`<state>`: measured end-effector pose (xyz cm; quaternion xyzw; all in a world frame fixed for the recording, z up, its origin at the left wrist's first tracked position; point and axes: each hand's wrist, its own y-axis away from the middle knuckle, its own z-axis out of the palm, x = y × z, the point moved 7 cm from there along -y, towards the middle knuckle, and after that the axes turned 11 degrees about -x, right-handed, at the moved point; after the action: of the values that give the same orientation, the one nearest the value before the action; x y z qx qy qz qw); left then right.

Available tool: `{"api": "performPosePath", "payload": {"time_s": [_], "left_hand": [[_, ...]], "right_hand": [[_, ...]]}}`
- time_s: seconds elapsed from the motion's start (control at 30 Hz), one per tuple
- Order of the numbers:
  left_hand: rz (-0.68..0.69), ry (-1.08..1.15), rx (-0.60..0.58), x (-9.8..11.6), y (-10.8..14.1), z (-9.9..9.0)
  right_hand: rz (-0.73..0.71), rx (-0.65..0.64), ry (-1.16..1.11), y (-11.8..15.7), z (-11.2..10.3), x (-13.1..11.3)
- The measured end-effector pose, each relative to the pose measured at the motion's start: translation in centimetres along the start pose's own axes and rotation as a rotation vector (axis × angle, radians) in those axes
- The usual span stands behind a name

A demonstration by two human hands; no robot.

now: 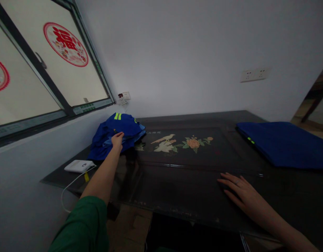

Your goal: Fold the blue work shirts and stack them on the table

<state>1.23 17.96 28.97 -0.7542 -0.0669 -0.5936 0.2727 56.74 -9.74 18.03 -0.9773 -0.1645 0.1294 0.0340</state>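
Nearest the camera was the green sleeve [84, 225] of the left arm. The left hand [117, 141] was at the front of the crumpled blue work clothes [126, 124], which lay heaped at the far left of the dark, flower-inlaid table [174, 182]; its fingers were bunched together, though I could not tell whether they pinched any cloth. The right hand [238, 189] rested palm down, fingers loosely spread, on the tabletop, near the folded blue garments [289, 145]. A white power bank [77, 166] sat beside the heap.
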Motion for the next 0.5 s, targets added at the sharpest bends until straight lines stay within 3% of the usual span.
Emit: {"api": "performPosePath", "payload": {"time_s": [0.13, 0.23, 0.37, 0.5], "left_hand": [[0.148, 0.0, -0.154, 5.1, 0.7, 5.6], [0.241, -0.009, -0.328, 8.5, 3.6, 11.1], [0.445, -0.042, -0.605, 11.9, 11.2, 17.0], [0.519, 0.008, -0.968, 13.2, 21.4, 20.1]], "right_hand": [[0.008, -0.012, 0.019, -0.1, -0.2, -0.2], [0.007, 0.002, 0.03, -0.2, -0.2, -0.2], [-0.002, 0.018, 0.033, -0.1, -0.2, -0.2], [0.001, 0.012, 0.005, -0.1, -0.3, -0.4]]}}
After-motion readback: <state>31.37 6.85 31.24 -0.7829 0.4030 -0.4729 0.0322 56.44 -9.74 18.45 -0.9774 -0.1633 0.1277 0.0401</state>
